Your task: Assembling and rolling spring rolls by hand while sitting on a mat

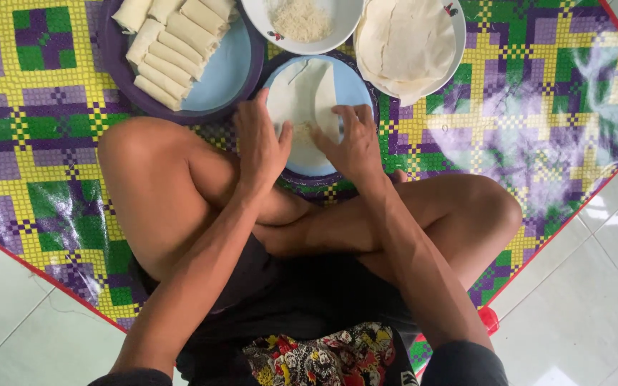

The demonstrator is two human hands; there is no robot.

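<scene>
Approx. nine rolls done on tray; left hand & right hand, fingers spread, pressing wrapper w/ filling, part-folded; wrapper stack left.

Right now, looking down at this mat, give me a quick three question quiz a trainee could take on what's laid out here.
1. True or false: both hands rest on the wrapper lying on the small blue plate.
2. Which dish holds the finished rolls? A) the white bowl B) the big purple-rimmed plate C) the mat
3. Fill in: the stack of unused wrappers lies to the ____ of the white bowl of filling.

Key:
1. True: the left hand and right hand both touch it.
2. B, the purple-rimmed plate.
3. Right.
</scene>
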